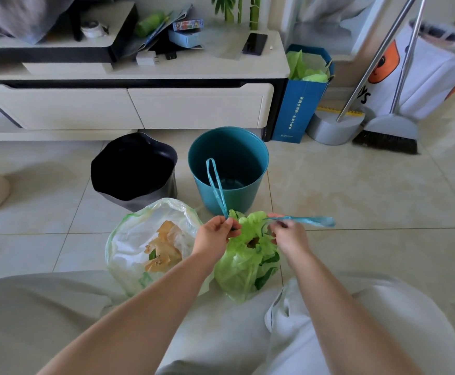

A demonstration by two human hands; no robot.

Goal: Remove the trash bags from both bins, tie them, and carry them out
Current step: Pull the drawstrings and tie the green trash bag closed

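Two bags out: both bags sit on the tiled floor, lifted clear of the bins, so the removal step looks done
Landmark: teal bin (229, 169), standing bare of any liner in front of the white cabinet (129, 104)
Black bin: black bin (134, 170) stands just left of the teal bin, dark inside; whether a liner is left in it cannot be told
Green bag: green bag (248, 266) sits just in front of the teal bin, near the person's knees, its mouth gathered into a pucker
White bag: white bag (145, 244) lies in front and to the left of the teal bin, touching the green bag, its mouth wide open with brown paper scraps showing
Left hand: left hand (216, 235) pinches one blue drawstring loop (216, 185), which rises up across the front of the teal bin
Right hand: right hand (288, 234) pinches the other blue drawstring loop (302, 220), which runs out to the right of the green bag
Step in hand: tying the green bag, with the strings drawn and the mouth nearly cinched, no knot visible yet
Next move: crossing the two loops over the pucker and pulling a knot snug, keeping tension so the mouth stays closed
After that: the white bag needs closing, then both go out
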